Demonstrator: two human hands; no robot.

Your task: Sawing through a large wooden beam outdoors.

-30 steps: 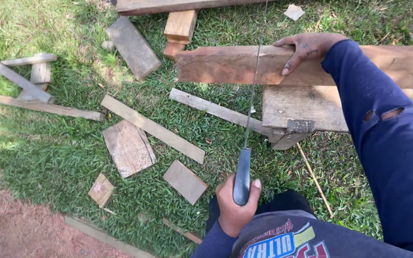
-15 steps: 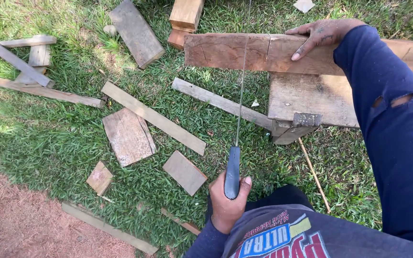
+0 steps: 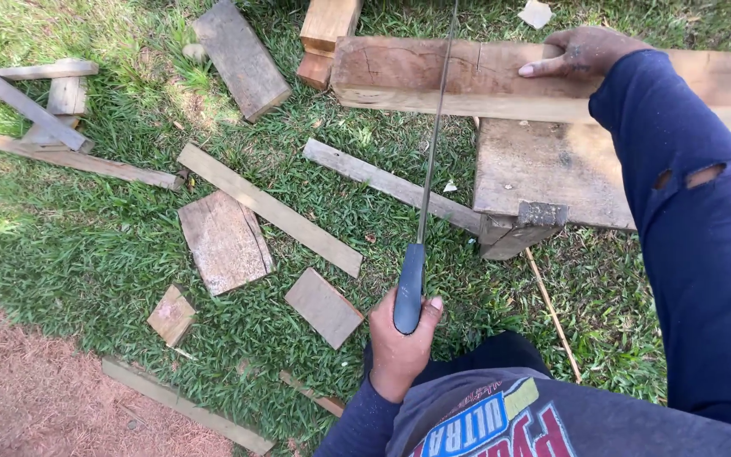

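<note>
My left hand (image 3: 399, 343) grips the dark blue handle of a hand saw (image 3: 409, 288) close to my body. Its thin blade (image 3: 433, 144) runs away from me and crosses the long wooden plank (image 3: 408, 76) edge-on. My right hand (image 3: 585, 51), in a dark blue sleeve, presses flat on top of that plank to the right of the blade. The plank lies across a low wooden bench (image 3: 543, 169) standing on the grass.
Offcuts lie scattered on the grass (image 3: 86, 245): a long slat (image 3: 268, 207), a wide board (image 3: 223, 241), two small squares (image 3: 323, 306) (image 3: 171, 315), a dark board (image 3: 241, 57) and a block (image 3: 327, 30) at the back. Crossed slats (image 3: 35, 118) sit far left. Bare red soil (image 3: 19, 398) is at lower left.
The view has drifted, so the plank sits higher in the picture. My left hand has drawn the saw handle slightly back from the plank. My right hand stays on the plank.
</note>
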